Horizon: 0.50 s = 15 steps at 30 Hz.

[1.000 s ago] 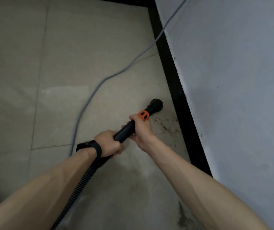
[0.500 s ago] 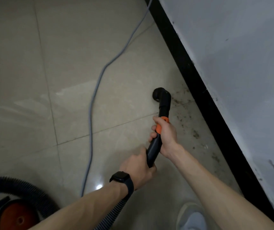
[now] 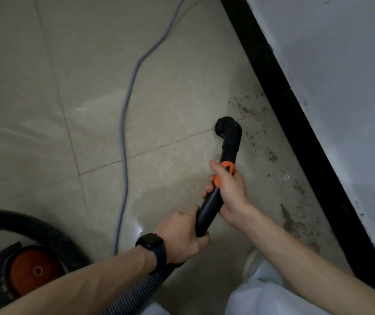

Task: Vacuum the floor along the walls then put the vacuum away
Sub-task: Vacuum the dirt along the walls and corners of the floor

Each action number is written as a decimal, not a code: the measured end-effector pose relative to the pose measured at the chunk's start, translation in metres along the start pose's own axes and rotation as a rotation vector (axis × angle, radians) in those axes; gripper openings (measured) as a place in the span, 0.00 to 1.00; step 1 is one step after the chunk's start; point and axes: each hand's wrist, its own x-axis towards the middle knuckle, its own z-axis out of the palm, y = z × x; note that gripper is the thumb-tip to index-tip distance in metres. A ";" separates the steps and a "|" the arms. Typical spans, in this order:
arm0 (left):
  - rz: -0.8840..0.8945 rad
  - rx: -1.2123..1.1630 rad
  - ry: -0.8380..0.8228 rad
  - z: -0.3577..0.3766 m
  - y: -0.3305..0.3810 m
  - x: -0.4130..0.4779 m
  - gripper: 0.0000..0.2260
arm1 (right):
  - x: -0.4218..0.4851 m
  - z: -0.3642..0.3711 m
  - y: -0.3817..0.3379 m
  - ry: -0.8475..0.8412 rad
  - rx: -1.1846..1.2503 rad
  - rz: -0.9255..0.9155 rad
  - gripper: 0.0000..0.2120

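Note:
I hold a black vacuum wand [image 3: 209,208] with both hands. My right hand [image 3: 229,192] grips it by the orange collar [image 3: 224,172]; my left hand [image 3: 182,237], with a black watch on the wrist, grips the lower end where the ribbed hose [image 3: 136,289] joins. The round brush nozzle [image 3: 226,128] rests on the beige tiled floor [image 3: 91,87], a short way left of the black skirting [image 3: 295,123]. Brown dirt specks [image 3: 270,155] lie between the nozzle and the skirting. The vacuum body [image 3: 27,271], dark with an orange disc, sits at the bottom left.
A grey power cable [image 3: 125,133] snakes across the tiles from the top down to my left forearm. The white wall [image 3: 341,76] rises on the right above the skirting. The hose loops around the vacuum body. My shoe [image 3: 252,260] and light trouser leg show at the bottom.
The view has swung down and left, so the vacuum body and my shoe have come into sight. The nozzle has drawn back along the skirting toward me, away from the far corner.

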 end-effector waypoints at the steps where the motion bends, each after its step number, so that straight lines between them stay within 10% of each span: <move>1: 0.018 0.039 0.002 -0.001 -0.004 0.000 0.14 | -0.001 0.001 0.003 0.003 0.023 0.003 0.12; 15: -0.009 0.209 0.034 -0.029 0.007 0.045 0.15 | 0.034 0.016 -0.024 0.030 0.096 -0.015 0.09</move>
